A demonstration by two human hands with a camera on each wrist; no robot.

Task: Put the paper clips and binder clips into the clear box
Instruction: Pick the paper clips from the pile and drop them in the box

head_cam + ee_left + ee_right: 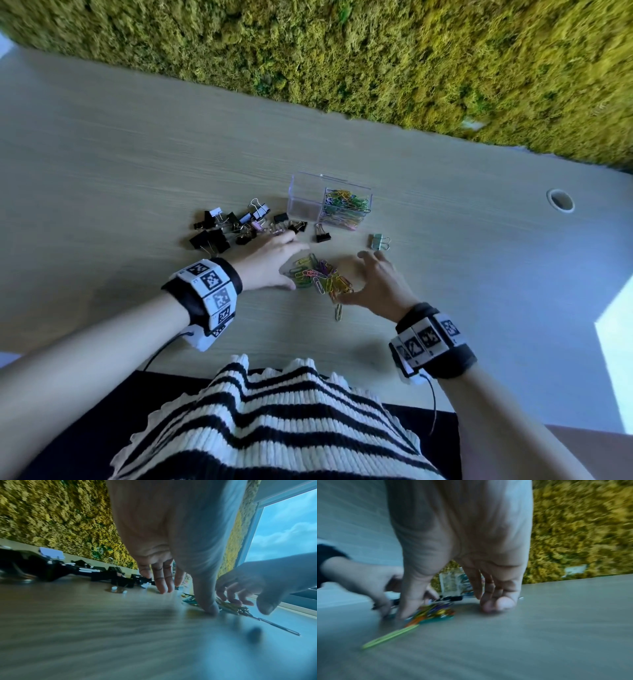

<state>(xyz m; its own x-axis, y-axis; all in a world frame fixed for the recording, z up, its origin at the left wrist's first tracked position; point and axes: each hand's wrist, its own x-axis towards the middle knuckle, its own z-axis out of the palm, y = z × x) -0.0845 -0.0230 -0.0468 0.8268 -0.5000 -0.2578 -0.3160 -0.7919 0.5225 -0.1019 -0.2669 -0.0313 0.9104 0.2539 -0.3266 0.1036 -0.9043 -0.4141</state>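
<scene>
The clear box [308,192] stands on the table past my hands; its right compartment holds coloured paper clips [347,209], its left one looks empty. A loose pile of coloured paper clips [320,275] lies between my hands. My left hand [277,258] is open, its thumb [210,608] touching the table at the pile's left edge [231,607]. My right hand [370,279] is open on the pile's right, fingertips on the table [494,605]. Black binder clips [236,224] lie heaped to the left of the box. One paper clip [339,311] lies apart, nearer me.
A single black binder clip [322,234] and a green one [378,241] lie just in front of the box. A cable hole [560,199] is at the far right of the wooden table [137,154]. A moss wall [342,51] runs along the table's far edge.
</scene>
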